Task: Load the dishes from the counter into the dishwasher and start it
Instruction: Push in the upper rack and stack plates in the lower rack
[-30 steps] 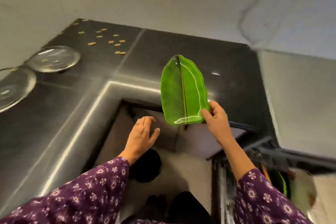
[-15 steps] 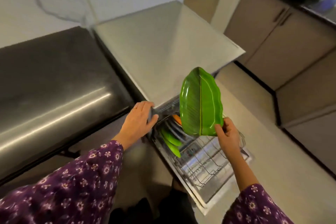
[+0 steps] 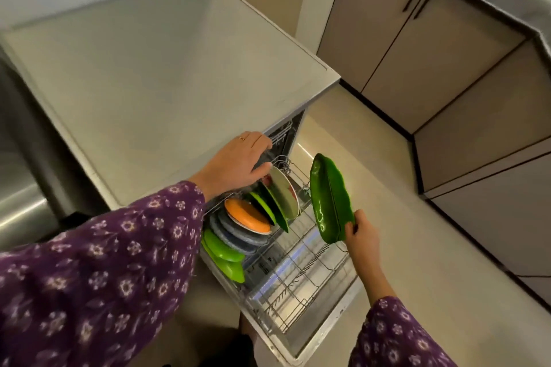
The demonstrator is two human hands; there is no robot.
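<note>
Head view: right hand (image 3: 362, 235) pinches the leaf-shaped plate (image 3: 329, 197) upright by its near end, just right of the racked plates (image 3: 281, 198); can't tell the left hand (image 3: 235, 164)'s grip.

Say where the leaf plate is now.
Head view, right of centre: the right hand holds the leaf plate over the dishwasher rack, beside the loaded plates.
</note>
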